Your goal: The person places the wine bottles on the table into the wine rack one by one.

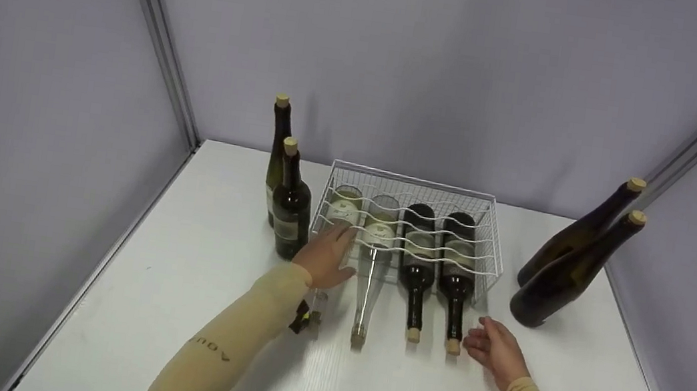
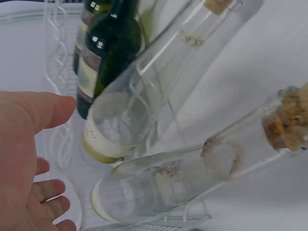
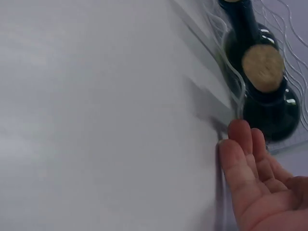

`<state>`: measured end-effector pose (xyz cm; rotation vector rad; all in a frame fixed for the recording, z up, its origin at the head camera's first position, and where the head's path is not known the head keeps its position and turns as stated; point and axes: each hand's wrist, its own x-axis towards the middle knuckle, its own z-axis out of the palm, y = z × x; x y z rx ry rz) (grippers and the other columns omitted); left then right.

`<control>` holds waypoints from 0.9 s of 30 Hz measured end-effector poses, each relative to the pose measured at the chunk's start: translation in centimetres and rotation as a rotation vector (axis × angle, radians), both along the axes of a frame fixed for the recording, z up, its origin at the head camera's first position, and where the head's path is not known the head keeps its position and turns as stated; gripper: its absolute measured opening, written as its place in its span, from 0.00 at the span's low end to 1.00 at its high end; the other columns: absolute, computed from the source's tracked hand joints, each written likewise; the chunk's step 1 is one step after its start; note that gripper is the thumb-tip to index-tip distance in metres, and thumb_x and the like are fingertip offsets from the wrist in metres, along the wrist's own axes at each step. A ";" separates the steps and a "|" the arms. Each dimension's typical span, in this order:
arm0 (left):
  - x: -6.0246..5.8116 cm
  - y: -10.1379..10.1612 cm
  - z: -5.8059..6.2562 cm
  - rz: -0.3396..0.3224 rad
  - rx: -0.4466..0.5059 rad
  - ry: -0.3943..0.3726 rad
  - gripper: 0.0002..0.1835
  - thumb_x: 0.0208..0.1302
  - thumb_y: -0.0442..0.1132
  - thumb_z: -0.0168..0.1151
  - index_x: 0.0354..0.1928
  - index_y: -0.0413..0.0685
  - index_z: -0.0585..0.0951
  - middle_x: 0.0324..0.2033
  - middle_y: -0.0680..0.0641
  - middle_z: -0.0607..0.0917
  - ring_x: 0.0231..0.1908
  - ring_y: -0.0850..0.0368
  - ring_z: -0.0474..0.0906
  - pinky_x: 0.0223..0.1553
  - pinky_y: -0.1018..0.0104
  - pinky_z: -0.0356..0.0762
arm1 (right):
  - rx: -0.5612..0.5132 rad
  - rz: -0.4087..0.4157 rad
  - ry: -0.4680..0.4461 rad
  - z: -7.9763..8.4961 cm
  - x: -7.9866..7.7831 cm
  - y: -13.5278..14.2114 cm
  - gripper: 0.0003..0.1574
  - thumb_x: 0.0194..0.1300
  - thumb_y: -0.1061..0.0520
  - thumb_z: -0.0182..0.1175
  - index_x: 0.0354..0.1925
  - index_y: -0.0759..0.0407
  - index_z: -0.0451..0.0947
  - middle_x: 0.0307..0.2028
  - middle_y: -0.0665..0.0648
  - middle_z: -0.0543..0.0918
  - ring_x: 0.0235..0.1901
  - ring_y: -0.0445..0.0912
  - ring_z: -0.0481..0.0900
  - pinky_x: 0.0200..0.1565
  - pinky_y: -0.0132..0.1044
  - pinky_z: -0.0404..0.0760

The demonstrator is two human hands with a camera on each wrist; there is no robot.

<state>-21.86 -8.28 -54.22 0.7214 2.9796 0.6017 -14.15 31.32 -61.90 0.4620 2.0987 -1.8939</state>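
A white wire rack [image 1: 414, 179] holds two clear bottles and two dark bottles lying with corked necks toward me. My left hand [image 1: 325, 256] is over the leftmost clear bottle [image 1: 345, 207], hiding its middle. Its fingers are extended; the left wrist view shows the palm beside the rack, and whether it touches the bottle I cannot tell. The other clear bottle [image 1: 369, 286] lies to its right. Close to the neck of the rightmost dark bottle [image 1: 457, 294], my right hand [image 1: 496, 351] has loosely bent fingers and holds nothing. That bottle's cork [image 3: 263, 67] faces the right wrist camera.
Two dark corked bottles stand left of the rack, the nearer bottle [image 1: 291, 218] close beside it. On the right, another two stand, the front bottle [image 1: 555, 287] appearing tilted in the head view. Wall panels [image 1: 406, 62] enclose the white table [image 1: 179, 254] behind and on both sides.
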 end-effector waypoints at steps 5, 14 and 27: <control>2.8 -2.7 0.8 -0.014 0.175 -0.012 0.28 0.65 0.46 0.61 0.64 0.44 0.71 0.61 0.42 0.73 0.62 0.45 0.69 0.63 0.54 0.65 | 0.090 -0.096 0.030 2.0 -0.6 2.7 0.42 0.73 0.38 0.46 0.68 0.67 0.55 0.55 0.66 0.72 0.46 0.42 0.79 0.50 0.36 0.78; 6.7 -7.2 -0.7 0.160 0.388 -0.048 0.21 0.67 0.46 0.61 0.59 0.46 0.77 0.51 0.46 0.81 0.47 0.50 0.79 0.45 0.55 0.76 | 0.262 -0.471 0.182 2.8 -0.5 5.5 0.28 0.63 0.38 0.61 0.43 0.60 0.69 0.34 0.53 0.76 0.33 0.41 0.76 0.35 0.29 0.77; 8.6 -10.2 -3.4 0.408 0.469 -0.083 0.17 0.65 0.43 0.63 0.54 0.47 0.80 0.47 0.48 0.83 0.43 0.56 0.80 0.43 0.57 0.77 | 0.330 -0.681 0.377 2.4 -2.4 7.3 0.42 0.57 0.42 0.69 0.60 0.56 0.60 0.49 0.50 0.66 0.49 0.44 0.66 0.48 0.33 0.66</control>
